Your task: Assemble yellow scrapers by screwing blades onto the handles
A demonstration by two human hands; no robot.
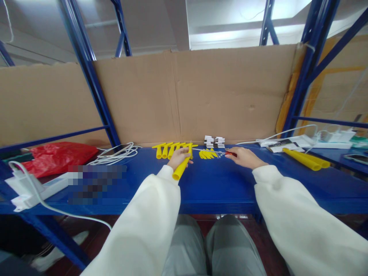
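Left hand (176,158): closed around a yellow tube (180,168), which is held tilted at the worktop (218,184), open end nearest.
Right hand (243,157): a red-handled screwdriver (230,154) is gripped, its shaft pointed at the tube's far part.
Behind left hand: further yellow tubes (165,151) are lined up.
Between hands: small yellow pieces (207,154) are laid loose before stacked white pieces (214,142).
Red bag (63,156): placed at far left; contents are hidden.
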